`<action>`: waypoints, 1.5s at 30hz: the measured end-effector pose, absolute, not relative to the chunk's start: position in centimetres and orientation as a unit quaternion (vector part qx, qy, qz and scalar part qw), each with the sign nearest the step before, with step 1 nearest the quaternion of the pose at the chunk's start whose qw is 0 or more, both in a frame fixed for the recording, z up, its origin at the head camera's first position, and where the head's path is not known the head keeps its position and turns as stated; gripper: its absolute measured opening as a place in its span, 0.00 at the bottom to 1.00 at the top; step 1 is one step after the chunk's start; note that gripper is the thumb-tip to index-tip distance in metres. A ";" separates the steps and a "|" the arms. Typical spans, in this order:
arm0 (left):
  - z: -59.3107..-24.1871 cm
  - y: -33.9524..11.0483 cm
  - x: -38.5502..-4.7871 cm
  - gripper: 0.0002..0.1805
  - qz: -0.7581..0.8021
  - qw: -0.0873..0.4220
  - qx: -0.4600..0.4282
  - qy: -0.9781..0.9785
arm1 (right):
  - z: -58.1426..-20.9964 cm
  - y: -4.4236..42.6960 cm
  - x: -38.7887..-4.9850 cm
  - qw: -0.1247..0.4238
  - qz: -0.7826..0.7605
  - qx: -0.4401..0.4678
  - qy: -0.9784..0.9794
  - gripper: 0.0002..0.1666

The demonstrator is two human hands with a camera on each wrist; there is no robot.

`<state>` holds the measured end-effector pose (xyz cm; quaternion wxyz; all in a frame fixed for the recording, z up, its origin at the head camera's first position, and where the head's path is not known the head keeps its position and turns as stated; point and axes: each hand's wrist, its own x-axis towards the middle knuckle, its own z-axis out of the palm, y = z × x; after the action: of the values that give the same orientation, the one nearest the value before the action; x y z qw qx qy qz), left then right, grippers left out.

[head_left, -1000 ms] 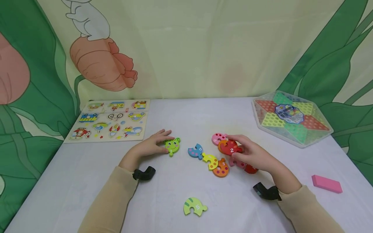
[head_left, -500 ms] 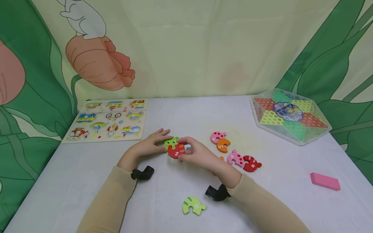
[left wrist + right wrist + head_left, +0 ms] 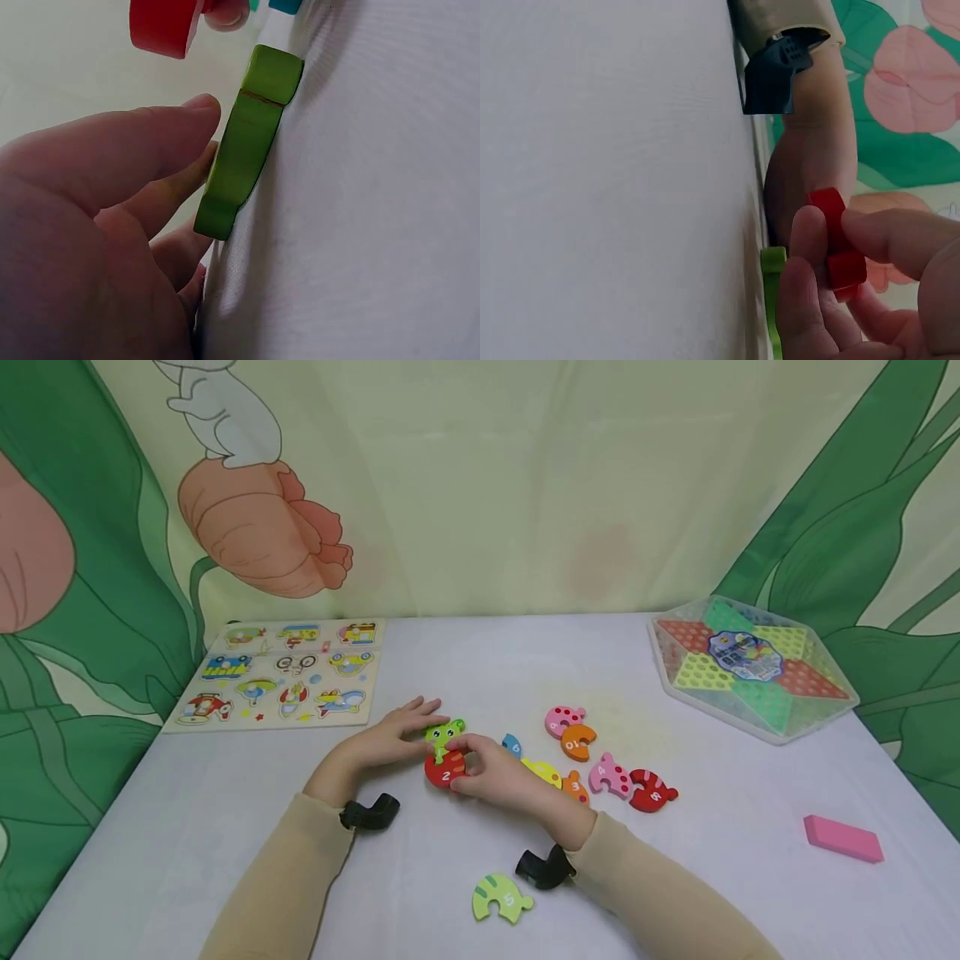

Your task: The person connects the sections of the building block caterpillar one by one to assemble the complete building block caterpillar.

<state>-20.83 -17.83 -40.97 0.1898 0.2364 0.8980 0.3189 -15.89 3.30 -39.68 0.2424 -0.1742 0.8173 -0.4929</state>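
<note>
In the head view my left hand (image 3: pixel 386 733) reaches to the green puzzle piece with a smiling animal face (image 3: pixel 444 737), which lies flat on the table. Its thumb and fingertips touch the piece's left side, fairly straight in the left wrist view, where the green piece (image 3: pixel 251 142) shows edge-on. My right hand (image 3: pixel 498 774) pinches the red puzzle piece marked 2 (image 3: pixel 442 770) between thumb and fingers. From the right wrist view, this red piece (image 3: pixel 832 217) is raised off the cloth. It sits just at the lower knob of the green piece.
Blue (image 3: pixel 512 745), yellow (image 3: pixel 543 772), orange and pink (image 3: pixel 611 775) number pieces lie right of the hands, with another red one (image 3: pixel 651 791). A light green 5 (image 3: pixel 501 897) lies in front. Farther off are a vehicle puzzle board (image 3: pixel 277 672), a hexagonal game box (image 3: pixel 750 664) and a pink block (image 3: pixel 843 838).
My right hand has carried the red 2 piece leftward from the cluster, then a little toward me, to the green piece's lower end. The left hand has stayed in place.
</note>
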 end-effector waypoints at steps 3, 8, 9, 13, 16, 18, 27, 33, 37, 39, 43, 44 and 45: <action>-41.1 -17.8 -20.7 0.29 0.317 0.187 0.237 0.899 | -40.1 3.3 -15.8 0.235 -0.497 -0.171 0.817 0.28; -41.1 -17.8 -20.5 0.29 0.313 0.185 0.241 0.900 | -41.0 3.1 -15.7 0.224 -0.498 -0.171 0.820 0.28; -41.1 -17.8 -20.5 0.29 0.311 0.185 0.241 0.900 | -41.1 3.1 -15.7 0.221 -0.496 -0.171 0.822 0.28; -41.0 -17.6 -20.6 0.29 0.304 0.183 0.245 0.902 | -41.2 3.1 -15.7 0.196 -0.468 -0.180 0.843 0.30; -40.8 -17.6 -20.8 0.30 0.304 0.184 0.247 0.901 | -41.0 3.2 -15.8 0.178 -0.447 -0.188 0.856 0.32; -40.7 -17.5 -20.8 0.30 0.305 0.187 0.246 0.901 | -40.9 3.2 -15.8 0.170 -0.433 -0.193 0.864 0.32; -40.5 -17.7 -20.9 0.30 0.309 0.199 0.235 0.900 | -40.7 3.1 -15.7 0.159 -0.384 -0.201 0.887 0.32; -40.6 -17.5 -20.8 0.30 0.302 0.192 0.228 0.906 | -40.8 3.2 -15.6 0.156 -0.351 -0.221 0.897 0.32; -40.6 -17.3 -20.7 0.29 0.297 0.192 0.221 0.909 | -40.7 3.2 -15.5 0.147 -0.320 -0.240 0.904 0.32; -40.5 -17.2 -20.7 0.28 0.295 0.192 0.217 0.910 | -40.7 3.2 -15.5 0.145 -0.312 -0.244 0.907 0.32; -40.6 -17.1 -20.6 0.28 0.295 0.194 0.208 0.912 | -40.7 3.2 -15.5 0.153 -0.317 -0.236 0.906 0.31; -40.7 -17.0 -20.6 0.28 0.295 0.197 0.206 0.912 | -40.6 3.2 -15.5 0.157 -0.322 -0.233 0.904 0.31; -40.8 -17.0 -20.6 0.28 0.295 0.200 0.204 0.912 | -40.5 3.3 -15.4 0.162 -0.326 -0.231 0.902 0.31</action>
<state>-20.57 -17.02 -40.77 0.2004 0.2037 0.9119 0.2947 -15.37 3.27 -40.54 0.1622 -0.2308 0.9022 -0.3264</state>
